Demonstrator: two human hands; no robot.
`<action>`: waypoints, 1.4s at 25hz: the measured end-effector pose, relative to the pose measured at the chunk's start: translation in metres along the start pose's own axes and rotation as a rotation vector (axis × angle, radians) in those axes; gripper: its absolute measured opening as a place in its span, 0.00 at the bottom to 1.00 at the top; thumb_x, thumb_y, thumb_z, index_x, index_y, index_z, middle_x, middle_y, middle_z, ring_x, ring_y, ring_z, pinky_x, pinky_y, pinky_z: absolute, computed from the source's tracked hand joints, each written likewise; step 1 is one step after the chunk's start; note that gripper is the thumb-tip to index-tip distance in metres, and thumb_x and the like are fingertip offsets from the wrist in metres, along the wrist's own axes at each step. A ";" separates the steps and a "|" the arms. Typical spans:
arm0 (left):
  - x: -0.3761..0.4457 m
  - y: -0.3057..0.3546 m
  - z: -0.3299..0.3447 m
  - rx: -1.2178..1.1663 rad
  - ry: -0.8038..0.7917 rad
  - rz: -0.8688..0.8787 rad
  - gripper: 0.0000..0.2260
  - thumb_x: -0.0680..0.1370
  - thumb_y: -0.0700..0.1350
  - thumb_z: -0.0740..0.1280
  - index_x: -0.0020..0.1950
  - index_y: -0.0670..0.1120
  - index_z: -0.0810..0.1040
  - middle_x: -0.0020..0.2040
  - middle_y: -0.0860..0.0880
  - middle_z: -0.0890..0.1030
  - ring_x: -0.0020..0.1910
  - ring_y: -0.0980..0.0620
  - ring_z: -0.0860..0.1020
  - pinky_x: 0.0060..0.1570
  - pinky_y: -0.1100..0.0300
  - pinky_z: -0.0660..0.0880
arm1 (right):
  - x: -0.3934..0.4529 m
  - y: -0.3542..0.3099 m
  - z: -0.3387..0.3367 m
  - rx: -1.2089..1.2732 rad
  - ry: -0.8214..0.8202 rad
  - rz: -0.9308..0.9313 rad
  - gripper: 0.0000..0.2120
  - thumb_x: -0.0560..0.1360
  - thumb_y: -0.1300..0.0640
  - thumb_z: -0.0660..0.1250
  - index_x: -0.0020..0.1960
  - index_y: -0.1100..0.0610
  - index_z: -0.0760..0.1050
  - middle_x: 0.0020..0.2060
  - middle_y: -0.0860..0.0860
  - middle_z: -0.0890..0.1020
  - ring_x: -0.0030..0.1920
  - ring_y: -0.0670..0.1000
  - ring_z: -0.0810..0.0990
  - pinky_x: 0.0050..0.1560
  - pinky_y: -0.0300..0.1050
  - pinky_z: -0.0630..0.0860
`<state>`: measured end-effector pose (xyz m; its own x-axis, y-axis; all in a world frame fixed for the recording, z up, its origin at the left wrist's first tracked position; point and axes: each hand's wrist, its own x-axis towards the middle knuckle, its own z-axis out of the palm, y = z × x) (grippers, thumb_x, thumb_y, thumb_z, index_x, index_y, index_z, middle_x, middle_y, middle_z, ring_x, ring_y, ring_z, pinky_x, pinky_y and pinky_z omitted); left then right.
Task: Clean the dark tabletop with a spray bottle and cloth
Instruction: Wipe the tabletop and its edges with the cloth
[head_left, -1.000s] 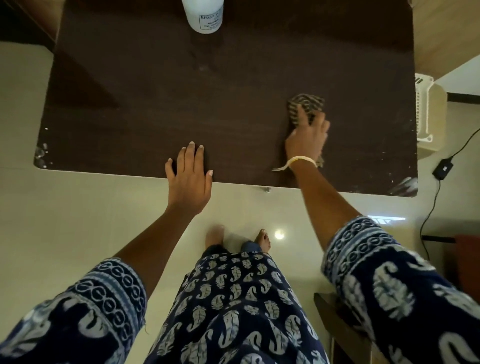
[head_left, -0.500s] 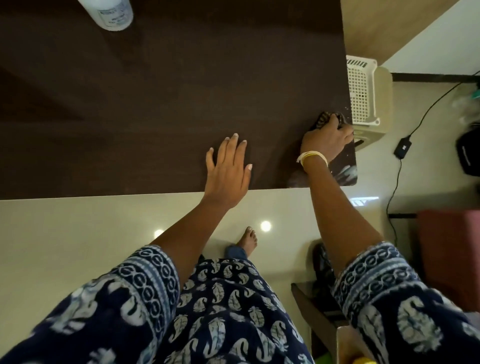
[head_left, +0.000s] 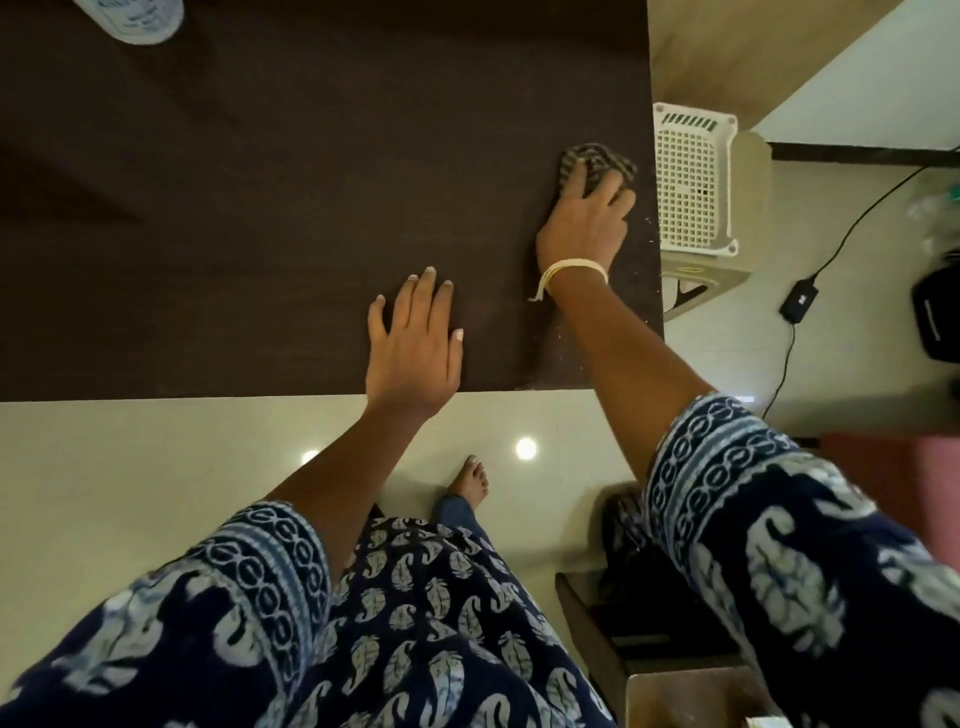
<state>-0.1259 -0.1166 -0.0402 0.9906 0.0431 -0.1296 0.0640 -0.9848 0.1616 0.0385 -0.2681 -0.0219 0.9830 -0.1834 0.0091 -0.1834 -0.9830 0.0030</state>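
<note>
1. While the left hand (head_left: 413, 345) lies flat on the dark bench (head_left: 260, 208) near its front edge, its fingers are straight and slightly apart, holding nothing.
2. The right hand (head_left: 584, 228) presses a striped cloth (head_left: 597, 161) onto the bench close to the bench's right edge, fingers bent over the cloth; the cloth's far part shows beyond the fingertips.
3. A pale band (head_left: 571, 270) circles the right wrist, with a loose end hanging toward the left hand.
4. The white spray bottle (head_left: 135, 21) stands at the far left of the bench, well apart from the cloth, cut off by the top of the view; only its lower body and label show.
5. Small pale specks dot the bench surface between the right wrist and the bench's right edge.
6. Just beside the bench's right edge stands a white perforated basket (head_left: 693, 179) on a beige stool (head_left: 748, 208).
7. Farther right of the bench, a black adapter (head_left: 799, 305) with its cable lies on the floor.
</note>
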 end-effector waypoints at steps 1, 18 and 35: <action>0.000 0.001 0.001 0.012 0.005 0.002 0.24 0.82 0.53 0.51 0.77 0.46 0.61 0.78 0.44 0.62 0.76 0.44 0.61 0.71 0.41 0.59 | 0.011 0.011 -0.001 -0.013 -0.014 0.080 0.26 0.77 0.59 0.58 0.75 0.54 0.61 0.70 0.62 0.64 0.66 0.64 0.66 0.57 0.57 0.75; -0.002 -0.004 0.007 0.035 0.089 0.075 0.23 0.83 0.51 0.51 0.76 0.44 0.61 0.77 0.42 0.63 0.74 0.42 0.63 0.69 0.38 0.60 | -0.089 0.087 0.007 -0.037 -0.056 0.340 0.26 0.79 0.60 0.57 0.75 0.62 0.58 0.68 0.63 0.65 0.65 0.63 0.68 0.56 0.56 0.76; -0.027 0.116 -0.062 -1.224 -0.878 -0.085 0.21 0.76 0.60 0.68 0.56 0.44 0.82 0.51 0.45 0.85 0.51 0.48 0.83 0.51 0.55 0.79 | -0.217 0.115 -0.067 2.255 -0.443 0.708 0.21 0.76 0.54 0.67 0.64 0.65 0.73 0.58 0.64 0.78 0.59 0.63 0.78 0.65 0.62 0.72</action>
<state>-0.1378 -0.2213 0.0422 0.6223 -0.4569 -0.6356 0.6125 -0.2215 0.7588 -0.1969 -0.3413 0.0432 0.8007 -0.0465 -0.5972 -0.3605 0.7588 -0.5425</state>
